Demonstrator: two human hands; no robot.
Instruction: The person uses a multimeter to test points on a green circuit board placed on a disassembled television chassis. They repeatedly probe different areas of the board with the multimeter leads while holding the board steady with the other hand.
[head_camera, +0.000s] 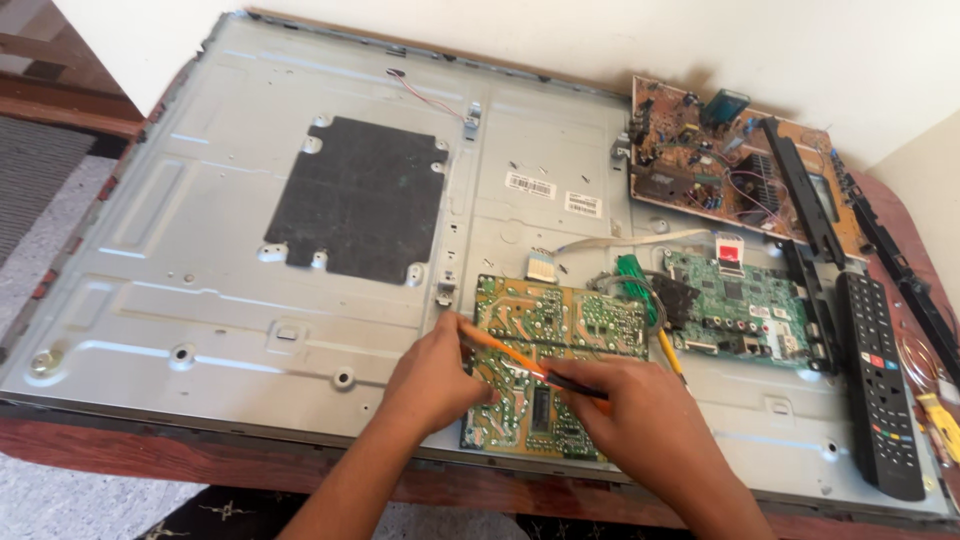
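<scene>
A green circuit board (545, 330) lies solder side up on the grey metal back panel (200, 260) of a flat screen. My left hand (432, 380) rests on the board's left edge, fingers curled around the end of an orange-handled tool (500, 355). My right hand (640, 420) sits on the board's lower right and grips the same tool at its dark part, which lies slanted across the board.
A smaller green main board (740, 305) lies to the right, a brown board (720, 160) behind it. A green and yellow screwdriver (645, 300) lies between the boards. A black remote (880, 385) and black plastic strips (800, 190) are at the right. A black pad (360, 200) covers the panel's middle.
</scene>
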